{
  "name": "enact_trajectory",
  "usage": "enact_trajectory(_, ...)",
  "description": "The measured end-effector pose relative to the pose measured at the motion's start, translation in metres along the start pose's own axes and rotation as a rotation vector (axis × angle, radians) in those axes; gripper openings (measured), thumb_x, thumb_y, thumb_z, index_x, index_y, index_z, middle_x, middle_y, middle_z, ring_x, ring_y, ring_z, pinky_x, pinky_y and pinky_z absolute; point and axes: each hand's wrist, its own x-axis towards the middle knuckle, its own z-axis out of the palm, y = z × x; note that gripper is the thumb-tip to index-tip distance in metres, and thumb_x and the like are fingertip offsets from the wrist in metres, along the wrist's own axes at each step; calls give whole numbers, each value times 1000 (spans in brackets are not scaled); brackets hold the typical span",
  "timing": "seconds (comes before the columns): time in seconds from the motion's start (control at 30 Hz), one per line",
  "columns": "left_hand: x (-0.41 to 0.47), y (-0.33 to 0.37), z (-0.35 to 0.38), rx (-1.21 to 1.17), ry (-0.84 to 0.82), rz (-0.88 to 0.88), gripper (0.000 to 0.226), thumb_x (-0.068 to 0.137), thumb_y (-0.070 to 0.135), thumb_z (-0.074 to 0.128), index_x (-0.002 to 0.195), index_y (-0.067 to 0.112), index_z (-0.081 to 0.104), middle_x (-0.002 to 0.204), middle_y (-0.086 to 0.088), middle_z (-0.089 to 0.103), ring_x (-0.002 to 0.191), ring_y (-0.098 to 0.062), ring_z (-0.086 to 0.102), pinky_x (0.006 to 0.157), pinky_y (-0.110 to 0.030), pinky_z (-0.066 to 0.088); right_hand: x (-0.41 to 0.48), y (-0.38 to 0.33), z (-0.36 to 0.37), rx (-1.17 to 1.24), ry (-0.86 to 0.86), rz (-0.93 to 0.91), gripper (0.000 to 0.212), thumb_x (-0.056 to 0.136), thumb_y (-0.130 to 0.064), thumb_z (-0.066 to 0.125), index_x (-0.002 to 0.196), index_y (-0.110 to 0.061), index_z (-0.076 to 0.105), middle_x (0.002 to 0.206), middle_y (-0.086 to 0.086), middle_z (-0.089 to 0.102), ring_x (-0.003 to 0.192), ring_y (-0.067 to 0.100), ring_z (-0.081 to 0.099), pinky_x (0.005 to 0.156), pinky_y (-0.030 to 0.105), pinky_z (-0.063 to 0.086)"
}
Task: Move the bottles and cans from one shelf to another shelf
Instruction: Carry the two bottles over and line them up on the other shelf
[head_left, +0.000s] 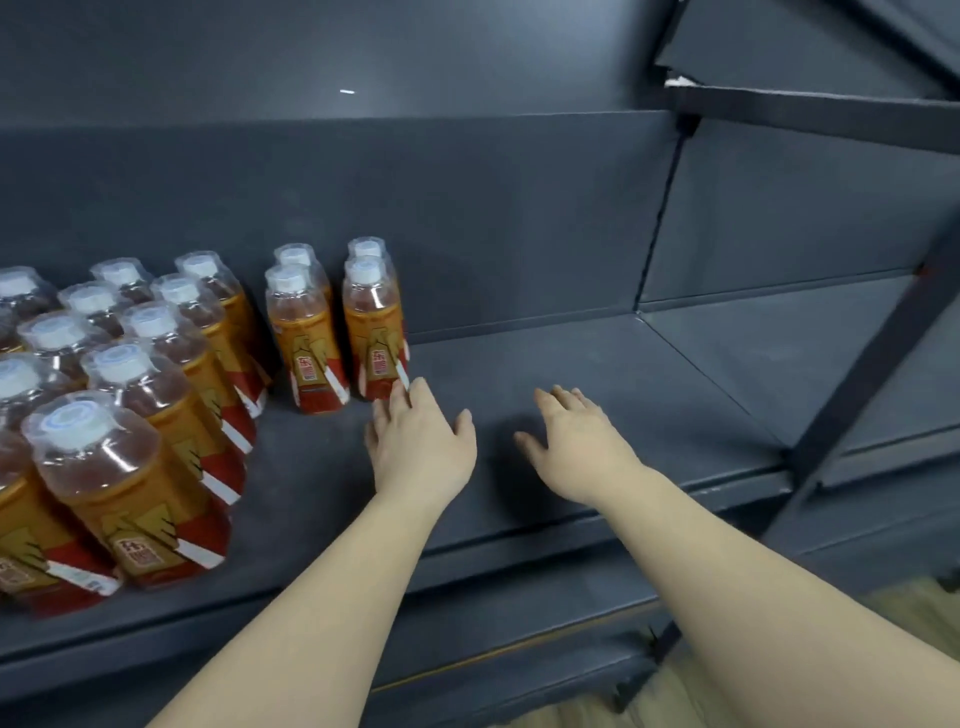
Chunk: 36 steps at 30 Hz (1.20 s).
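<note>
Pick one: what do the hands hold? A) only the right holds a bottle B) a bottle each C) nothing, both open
C: the left hand and right hand are spread open over the shelf; the nearest bottle stands ungripped by the left fingers.

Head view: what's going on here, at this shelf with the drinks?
A person reaches into a dark grey shelf with both bare hands, and neither holds anything. Orange-labelled bottles stand upright, grouped at its left. The left hand is open, fingertips at the base of the rightmost bottle; whether they touch it is unclear. The right hand is open over the shelf board to the right of the bottles.
</note>
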Motion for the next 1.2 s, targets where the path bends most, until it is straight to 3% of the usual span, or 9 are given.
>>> enact_trajectory(0.13,-39,48,22,62,-90,116,71,101,50,42,157,14,17,165,-10,16,152,-33,12,122,-50,17,-46,47,-18,15,12,41,66,104,-48,39,158,-16,18,166,11,15,154,30,8,124,44,12)
enact_trajectory(0.3,-90,109,54,87,-161,279,69,100,50,42,154,13,23,163,-11,22,148,-35,20,119,-51,22,-110,107,-42,49,75,129,61,105,-46,39,155,-14,26,159,13,30,150,33,19,121,44,18)
enact_trajectory(0.5,-157,190,93,76,-199,518,61,99,49,44,146,11,35,147,-7,44,132,-30,40,112,-47,32,-193,186,-74,69,128,287,64,105,-46,37,159,-15,19,165,9,19,153,27,10,124,43,11)
enact_trajectory(0.77,-228,287,144,60,-321,789,62,100,50,42,147,10,35,151,-7,42,138,-28,37,115,-47,30,-285,280,-109,57,222,554,61,105,-45,36,156,-13,25,158,12,32,148,30,23,120,41,19)
enact_trajectory(1.0,-246,361,187,32,-406,935,62,101,46,43,149,10,32,150,-8,42,138,-28,37,115,-48,29,-314,348,-120,80,259,723,65,105,-48,35,159,-16,19,165,10,19,153,29,13,124,43,13)
enact_trajectory(1.2,-229,424,232,-5,-463,986,64,101,48,41,151,11,29,156,-8,35,143,-28,31,118,-48,25,-294,410,-143,22,284,799,64,104,-50,36,157,-16,23,161,12,26,149,31,20,121,45,20)
